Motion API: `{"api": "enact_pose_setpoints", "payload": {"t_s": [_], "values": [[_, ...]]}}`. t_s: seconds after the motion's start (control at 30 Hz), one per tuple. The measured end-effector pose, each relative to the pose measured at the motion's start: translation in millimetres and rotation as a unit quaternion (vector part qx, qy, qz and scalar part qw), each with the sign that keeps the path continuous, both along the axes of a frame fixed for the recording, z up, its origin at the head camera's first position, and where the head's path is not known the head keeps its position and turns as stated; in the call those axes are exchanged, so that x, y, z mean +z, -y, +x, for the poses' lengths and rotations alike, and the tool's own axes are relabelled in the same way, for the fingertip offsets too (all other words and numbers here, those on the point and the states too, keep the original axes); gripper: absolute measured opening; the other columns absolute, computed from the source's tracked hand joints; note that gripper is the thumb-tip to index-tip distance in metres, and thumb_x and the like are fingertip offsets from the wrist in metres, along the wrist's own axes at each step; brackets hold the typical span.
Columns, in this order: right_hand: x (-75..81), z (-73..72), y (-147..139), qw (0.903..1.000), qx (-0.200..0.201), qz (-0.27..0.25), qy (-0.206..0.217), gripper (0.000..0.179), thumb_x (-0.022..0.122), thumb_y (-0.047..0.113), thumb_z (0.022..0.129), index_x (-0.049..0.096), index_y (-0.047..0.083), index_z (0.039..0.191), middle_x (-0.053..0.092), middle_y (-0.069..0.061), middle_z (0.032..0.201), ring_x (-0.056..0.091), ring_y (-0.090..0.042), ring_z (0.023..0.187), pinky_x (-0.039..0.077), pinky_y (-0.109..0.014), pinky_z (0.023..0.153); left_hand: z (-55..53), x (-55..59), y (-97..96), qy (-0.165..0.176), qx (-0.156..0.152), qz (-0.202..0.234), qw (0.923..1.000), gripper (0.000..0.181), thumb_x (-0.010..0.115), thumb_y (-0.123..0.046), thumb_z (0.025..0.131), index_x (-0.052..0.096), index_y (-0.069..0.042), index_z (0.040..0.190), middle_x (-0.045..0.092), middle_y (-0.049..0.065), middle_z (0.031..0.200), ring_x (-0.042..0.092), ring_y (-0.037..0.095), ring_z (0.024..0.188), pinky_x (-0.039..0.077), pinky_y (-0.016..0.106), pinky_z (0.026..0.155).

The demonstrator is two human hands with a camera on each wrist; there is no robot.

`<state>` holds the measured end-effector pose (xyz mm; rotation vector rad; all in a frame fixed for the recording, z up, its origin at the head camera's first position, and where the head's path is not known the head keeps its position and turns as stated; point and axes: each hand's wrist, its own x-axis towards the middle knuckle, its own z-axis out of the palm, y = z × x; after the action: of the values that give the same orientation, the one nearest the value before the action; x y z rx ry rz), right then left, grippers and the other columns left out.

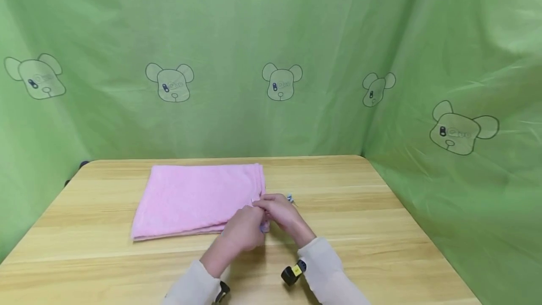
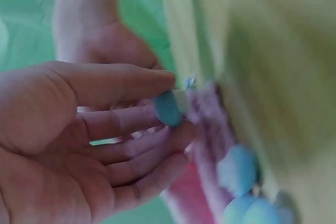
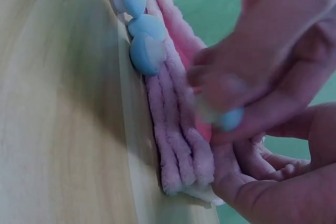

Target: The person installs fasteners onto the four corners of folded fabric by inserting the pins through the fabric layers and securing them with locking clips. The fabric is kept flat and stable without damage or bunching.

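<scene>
A pink plush towel [image 1: 199, 199] lies folded in several layers on the table, and both hands meet at its right edge. Between thumb and fingertips my left hand [image 2: 58, 129] pinches a small mushroom-shaped clip [image 2: 168, 108] with a blue cap and a pale stem, close beside the towel's layered edge. My right hand [image 1: 281, 211] reaches in from the right, its fingers bent and gripping at the towel edge near the corner. In the right wrist view the left hand partly covers the right hand's fingertips.
Several more blue mushroom-shaped clips [image 3: 147, 53] lie against the towel's near edge. Another small blue piece [image 1: 290, 198] is on the table just beyond the right hand. The wooden table [image 1: 360, 239] is enclosed by green curtains [image 1: 228, 121] at the back and sides.
</scene>
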<state>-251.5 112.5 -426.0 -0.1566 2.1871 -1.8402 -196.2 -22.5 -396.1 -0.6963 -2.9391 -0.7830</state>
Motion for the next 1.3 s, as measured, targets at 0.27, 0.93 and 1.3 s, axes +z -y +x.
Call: {"api": "enact_pose_setpoints", "payload": {"t_s": [0.27,0.93,1.3], "values": [[0.2,-0.6,2.0,0.9996,0.016,-0.022,0.010,0.013,0.058,0.005,0.094,0.065,0.000,0.083,0.065,0.000,0.076,0.062,-0.009,0.068,0.056,-0.023,0.069,-13.3,20.8,24.4,-0.008,0.064,0.089,0.9939,0.012,0.080,-0.010,0.077,0.071,-0.006,0.085,0.065,0.002,0.071,0.057,0.017,0.065,0.049,0.030,0.060],[-0.8,-0.6,3.1,0.9995,0.028,0.001,0.011,0.022,0.062,0.012,0.096,0.067,-0.009,0.102,0.071,-0.010,0.088,0.067,-0.015,0.076,0.059,-0.029,0.078,-42.2,0.6,50.7,0.065,0.117,0.286,0.9489,0.024,0.070,-0.013,0.086,0.073,-0.008,0.110,0.078,0.010,0.105,0.073,0.029,0.104,0.055,0.048,0.098],[1.8,-0.7,1.3,0.9996,0.028,0.000,0.009,0.026,0.063,0.012,0.096,0.067,-0.013,0.105,0.073,-0.011,0.086,0.067,-0.014,0.074,0.060,-0.030,0.078,-43.0,-1.8,48.2,0.070,0.111,0.261,0.9564,0.026,0.068,-0.016,0.088,0.076,-0.009,0.112,0.078,0.009,0.108,0.072,0.028,0.104,0.054,0.048,0.097]]}}
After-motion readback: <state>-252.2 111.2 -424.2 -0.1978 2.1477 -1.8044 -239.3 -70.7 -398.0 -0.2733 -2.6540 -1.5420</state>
